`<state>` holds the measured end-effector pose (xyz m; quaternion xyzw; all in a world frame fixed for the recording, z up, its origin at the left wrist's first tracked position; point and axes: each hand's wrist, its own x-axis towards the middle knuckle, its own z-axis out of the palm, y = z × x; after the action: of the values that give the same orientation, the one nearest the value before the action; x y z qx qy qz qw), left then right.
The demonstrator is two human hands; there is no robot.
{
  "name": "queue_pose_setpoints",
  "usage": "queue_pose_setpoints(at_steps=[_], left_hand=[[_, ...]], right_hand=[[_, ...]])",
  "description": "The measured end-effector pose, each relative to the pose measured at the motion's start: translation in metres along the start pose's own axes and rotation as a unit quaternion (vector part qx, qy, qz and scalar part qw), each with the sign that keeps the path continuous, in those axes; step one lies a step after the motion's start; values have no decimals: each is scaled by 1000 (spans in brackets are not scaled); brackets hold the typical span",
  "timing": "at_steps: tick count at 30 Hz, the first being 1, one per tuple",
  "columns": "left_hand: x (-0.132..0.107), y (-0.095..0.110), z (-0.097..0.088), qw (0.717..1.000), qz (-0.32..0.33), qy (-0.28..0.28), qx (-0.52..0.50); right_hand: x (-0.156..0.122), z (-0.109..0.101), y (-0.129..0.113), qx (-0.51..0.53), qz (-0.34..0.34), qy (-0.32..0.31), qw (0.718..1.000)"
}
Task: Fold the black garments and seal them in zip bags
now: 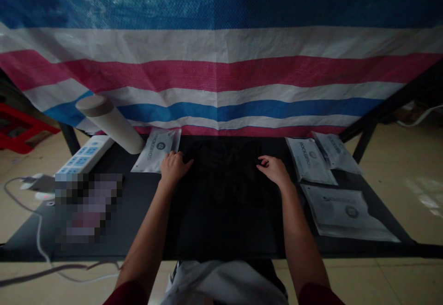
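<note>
A dark, crumpled black cloth (228,171) lies on the black table between my hands; its outline barely shows against the surface. My left hand (174,166) rests palm down at its left side, thumb stretched out from the fingers, close to the lower right corner of a white printed pouch (158,147). At the cloth's right side, my right hand (274,170) has curled fingers and a thumb closed near its dark edge, which they appear to pinch. To the right of that hand lie a printed pouch (309,162), a second pouch (337,152) and a larger pouch (349,212).
A pale cylindrical bottle (112,125) leans at the back left beside a white power strip (86,155) with a plugged-in charger (38,182). A pixelated flat object (92,208) lies front left. Striped plastic sheeting (214,74) hangs behind the table (221,240).
</note>
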<state>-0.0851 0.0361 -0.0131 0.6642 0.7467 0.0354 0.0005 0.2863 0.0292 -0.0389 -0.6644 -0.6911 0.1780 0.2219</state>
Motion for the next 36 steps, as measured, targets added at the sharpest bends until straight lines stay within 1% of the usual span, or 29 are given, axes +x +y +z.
queue_pose_setpoints(at_steps=[2, 4, 7, 9, 10, 11, 12, 13, 15, 16, 17, 18, 19, 20, 22, 23, 25, 27, 29, 31, 34, 36], left_hand=[[3, -3, -1, 999, -5, -29, -45], [8, -7, -2, 994, -20, -35, -100], [14, -11, -3, 981, -33, -3, -191], [15, -10, -5, 958, -46, 12, -282], [14, -8, -8, 938, -50, 9, -343], [11, -5, -12, 910, -47, -3, -413], [7, 0, -16, 874, -29, -32, -485], [3, 5, -21, 829, 4, -73, -554], [-7, 17, -30, 730, 103, -175, -652], [-10, 23, -32, 692, 145, -212, -675], [-12, 28, -33, 671, 173, -232, -682], [-12, 31, -31, 670, 183, -232, -681], [-10, 33, -27, 685, 177, -213, -674], [-8, 34, -22, 708, 163, -186, -661], [-2, 33, -12, 750, 136, -120, -636], [1, 32, -8, 765, 132, -91, -624], [3, 32, -3, 789, 153, -56, -593], [0, 36, -4, 809, 199, -45, -551], [-6, 42, -7, 828, 253, -59, -497], [-15, 48, -9, 846, 291, -78, -439], [-32, 49, -9, 867, 319, -83, -374], [-45, 42, -9, 873, 340, -74, -341]], right_hand=[[0, 0, 0, -1, -3, -3, 1000], [0, 1, 0, -5, -6, -4, 1000], [1, 3, -3, -12, -16, -10, 1000], [1, 6, -7, -12, -28, -21, 999], [1, 7, -10, -11, -34, -28, 999], [0, 8, -12, -11, -40, -34, 999], [0, 8, -15, -12, -43, -39, 998], [0, 9, -17, -14, -45, -43, 998], [-1, 8, -20, -18, -48, -49, 997], [-1, 8, -21, -18, -49, -50, 997], [-1, 8, -22, -17, -49, -50, 997], [-2, 7, -23, -14, -48, -50, 997], [-2, 7, -23, -12, -47, -50, 998], [-2, 7, -23, -11, -45, -49, 998], [-2, 7, -23, -12, -44, -48, 998], [-2, 8, -22, -13, -44, -49, 998], [-2, 9, -21, -13, -46, -50, 998], [0, 9, -20, -9, -50, -49, 998], [0, 8, -20, 2, -54, -47, 997], [-3, 5, -21, 34, -52, -37, 997], [-20, -3, -25, 102, -52, -16, 993], [-41, -10, -25, 115, -76, -23, 990]])
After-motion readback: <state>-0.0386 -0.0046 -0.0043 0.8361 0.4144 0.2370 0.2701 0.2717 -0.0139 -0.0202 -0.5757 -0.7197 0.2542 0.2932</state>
